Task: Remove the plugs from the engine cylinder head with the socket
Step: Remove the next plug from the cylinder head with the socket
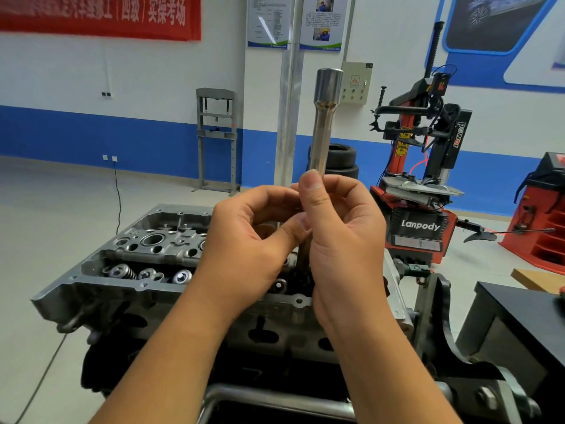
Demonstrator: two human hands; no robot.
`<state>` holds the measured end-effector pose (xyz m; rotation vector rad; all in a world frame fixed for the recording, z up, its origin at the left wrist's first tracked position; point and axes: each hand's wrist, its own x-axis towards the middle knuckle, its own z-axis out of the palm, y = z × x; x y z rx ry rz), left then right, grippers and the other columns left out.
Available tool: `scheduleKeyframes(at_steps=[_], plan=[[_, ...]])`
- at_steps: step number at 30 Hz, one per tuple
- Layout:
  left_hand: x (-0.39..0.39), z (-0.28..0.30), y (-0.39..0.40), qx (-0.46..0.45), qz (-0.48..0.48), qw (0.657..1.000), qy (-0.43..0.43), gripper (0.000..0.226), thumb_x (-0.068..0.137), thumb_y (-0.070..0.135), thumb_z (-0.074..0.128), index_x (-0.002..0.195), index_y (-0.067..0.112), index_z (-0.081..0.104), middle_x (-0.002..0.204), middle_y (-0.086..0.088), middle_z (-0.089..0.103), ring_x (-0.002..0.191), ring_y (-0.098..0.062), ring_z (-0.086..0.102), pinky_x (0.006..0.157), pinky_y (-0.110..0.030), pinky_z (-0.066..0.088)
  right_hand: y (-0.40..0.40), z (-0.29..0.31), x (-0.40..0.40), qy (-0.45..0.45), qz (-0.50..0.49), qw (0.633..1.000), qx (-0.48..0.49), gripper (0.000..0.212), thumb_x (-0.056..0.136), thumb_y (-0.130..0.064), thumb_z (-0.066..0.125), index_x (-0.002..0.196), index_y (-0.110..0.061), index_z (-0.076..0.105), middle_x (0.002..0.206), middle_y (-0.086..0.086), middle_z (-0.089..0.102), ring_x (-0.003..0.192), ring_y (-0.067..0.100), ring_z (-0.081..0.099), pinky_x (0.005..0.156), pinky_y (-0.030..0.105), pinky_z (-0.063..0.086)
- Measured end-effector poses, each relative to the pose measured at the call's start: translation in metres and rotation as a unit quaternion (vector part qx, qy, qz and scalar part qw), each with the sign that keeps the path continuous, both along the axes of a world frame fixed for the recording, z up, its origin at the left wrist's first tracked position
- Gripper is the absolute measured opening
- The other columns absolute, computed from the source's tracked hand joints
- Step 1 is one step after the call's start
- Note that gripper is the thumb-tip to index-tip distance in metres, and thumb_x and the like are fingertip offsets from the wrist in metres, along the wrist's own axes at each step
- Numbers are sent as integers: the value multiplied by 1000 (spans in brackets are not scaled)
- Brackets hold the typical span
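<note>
**Socket up over the head, plug count unclear**

Both hands are on the tool. The right hand (339, 237) is wrapped round the long socket (324, 123), thumb laid up along its shaft, holding it upright with the wide end at the top. The left hand (253, 240) comes in from the left, fingers curled, thumb and fingertips pinching the same shaft just beside the right thumb. The lower end of the socket drops behind the hands toward the right part of the cylinder head (128, 264), which sits near and centre on its stand; whether the tip is seated in a well or lifted clear of it, the hands hide.

How far along? Hard to call. To the left, valve springs (122, 272) and open bores show, but no plug is visible anywhere, in or out. My judgement: one well is being worked right now, and the wells further left may remain.
</note>
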<state>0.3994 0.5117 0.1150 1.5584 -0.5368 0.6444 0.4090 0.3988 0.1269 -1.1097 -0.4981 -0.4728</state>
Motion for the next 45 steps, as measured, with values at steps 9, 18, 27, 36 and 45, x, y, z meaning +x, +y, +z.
scheduleKeyframes(at_steps=[9, 18, 27, 36, 45], plan=[[-2, 1, 3, 33, -29, 999, 22, 28, 97, 28, 69, 125, 23, 73, 109, -1, 79, 76, -13, 71, 60, -22, 53, -2, 0, -4, -2, 11, 1000, -25, 20, 98, -31, 68, 94, -12, 71, 80, 6, 72, 66, 24, 70, 53, 36, 60], [-1, 0, 0, 4, 2, 1000, -7, 25, 85, 31, 76, 109, 30, 76, 102, 7, 80, 94, -12, 77, 78, -26, 62, -1, 0, 1, 8, 10, 1000, -16, 29, 98, -40, 60, 89, -17, 76, 88, 6, 74, 88, 24, 73, 84, 43, 63], [-2, 1, 2, 25, -63, 997, 26, 30, 98, 32, 66, 126, 25, 73, 108, -4, 78, 57, -12, 60, 51, -22, 49, 0, 0, -5, 5, 27, 999, -22, 43, 89, -51, 66, 96, -8, 67, 76, 8, 67, 55, 26, 62, 41, 33, 51], [4, -3, 2, 27, 58, 998, 1, 32, 75, 40, 81, 103, 25, 74, 95, 6, 79, 91, -14, 76, 75, -31, 64, 0, 0, -1, -9, -5, 1000, 1, 29, 85, -44, 75, 89, -17, 69, 84, 0, 75, 74, 8, 71, 65, 21, 57], [-5, 5, 5, 35, -93, 994, 37, 25, 101, 24, 63, 122, 26, 76, 87, 1, 75, 57, -9, 58, 51, -21, 49, -5, 7, -7, 44, 10, 998, -47, 37, 100, -39, 60, 88, -7, 71, 85, 18, 70, 74, 28, 67, 66, 48, 60]])
